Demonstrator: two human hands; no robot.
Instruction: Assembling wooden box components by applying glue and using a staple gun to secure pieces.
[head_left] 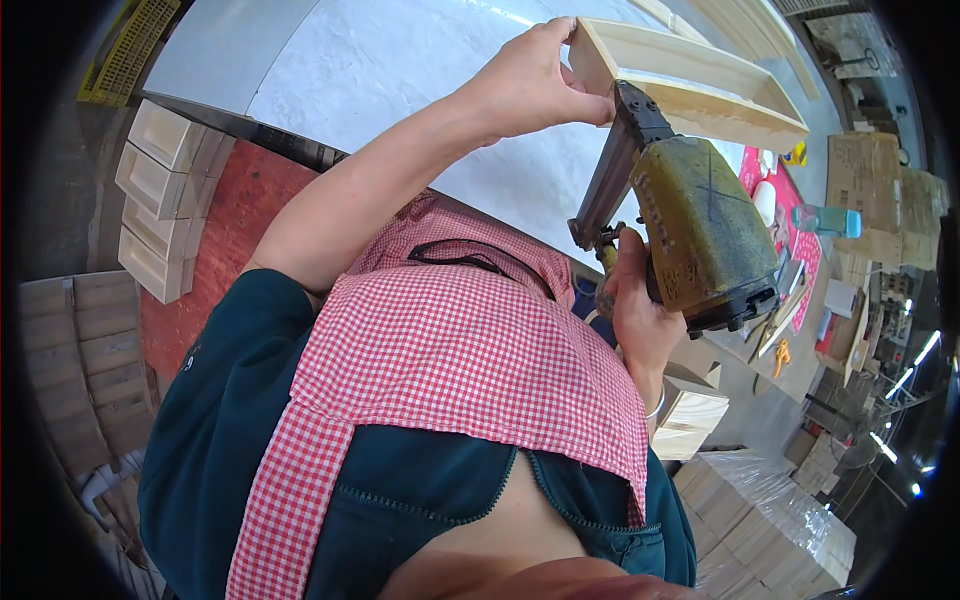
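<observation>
A long, narrow wooden box frame [690, 70] stands on the pale worktop, its near left corner gripped by my left hand [540, 85]. The thumb lies along the short end and the fingers reach behind it. My right hand [640, 310] is wrapped round the handle of a worn yellow-and-black nail gun [705, 225]. The gun's dark nose rests against or very close to the box's near corner, beside my left thumb; I cannot tell if they touch. The nail gun hides part of the box's near side.
Several small wooden boxes [165, 200] are stacked at left on a red surface [235, 240]. At right, a bottle [828, 221] and tools lie by a pink patterned cloth [803, 275]. Cardboard boxes [865, 190] stand beyond. Wrapped boxes [765, 520] are at lower right.
</observation>
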